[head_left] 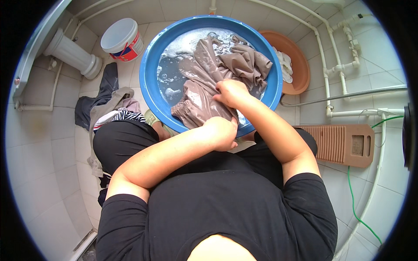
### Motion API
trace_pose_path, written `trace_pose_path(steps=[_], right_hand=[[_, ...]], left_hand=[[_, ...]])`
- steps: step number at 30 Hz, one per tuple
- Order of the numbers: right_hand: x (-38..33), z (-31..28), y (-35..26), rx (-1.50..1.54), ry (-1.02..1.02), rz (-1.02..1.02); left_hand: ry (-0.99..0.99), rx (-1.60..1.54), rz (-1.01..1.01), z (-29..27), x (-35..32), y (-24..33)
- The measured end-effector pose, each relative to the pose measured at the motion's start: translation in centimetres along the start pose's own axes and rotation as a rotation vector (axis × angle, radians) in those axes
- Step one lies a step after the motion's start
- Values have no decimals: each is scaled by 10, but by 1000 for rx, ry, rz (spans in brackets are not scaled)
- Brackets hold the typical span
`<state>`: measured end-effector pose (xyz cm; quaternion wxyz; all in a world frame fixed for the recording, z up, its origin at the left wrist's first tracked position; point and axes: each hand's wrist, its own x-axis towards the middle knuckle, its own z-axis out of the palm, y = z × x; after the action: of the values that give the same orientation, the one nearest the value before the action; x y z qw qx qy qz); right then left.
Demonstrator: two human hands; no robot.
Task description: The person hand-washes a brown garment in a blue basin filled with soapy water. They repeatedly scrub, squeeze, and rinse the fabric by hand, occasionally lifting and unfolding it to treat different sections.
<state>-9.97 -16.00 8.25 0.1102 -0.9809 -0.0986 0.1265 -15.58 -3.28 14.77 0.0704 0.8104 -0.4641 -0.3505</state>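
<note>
Brown cloth lies wet in the blue tub — right hand pinching a fold near the tub's middle, left hand with its grip curled around cloth at the tub's near rim.

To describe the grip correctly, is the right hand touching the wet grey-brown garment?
Touching. The head view shows the right hand with fingers curled onto the wet grey-brown garment.

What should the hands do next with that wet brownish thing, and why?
Perhaps rub the wet taupe garment against itself: the right grip and left grip are close together on its fabric, and soapy water lies beside it in the blue basin.
</note>
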Motion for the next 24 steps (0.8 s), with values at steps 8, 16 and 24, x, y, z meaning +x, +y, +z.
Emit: trace_pose_path(steps=[8,16,24], right_hand=[[3,-12,49,2347,127,350],[-29,-39,58,2046,9,409],[-43,-54,52,1764,-98,141]], left_hand=[[88,-342,79,-11,-7,-13],[116,-671,142,-25,17,-71],[614,-127,-329,-24,62,-140]])
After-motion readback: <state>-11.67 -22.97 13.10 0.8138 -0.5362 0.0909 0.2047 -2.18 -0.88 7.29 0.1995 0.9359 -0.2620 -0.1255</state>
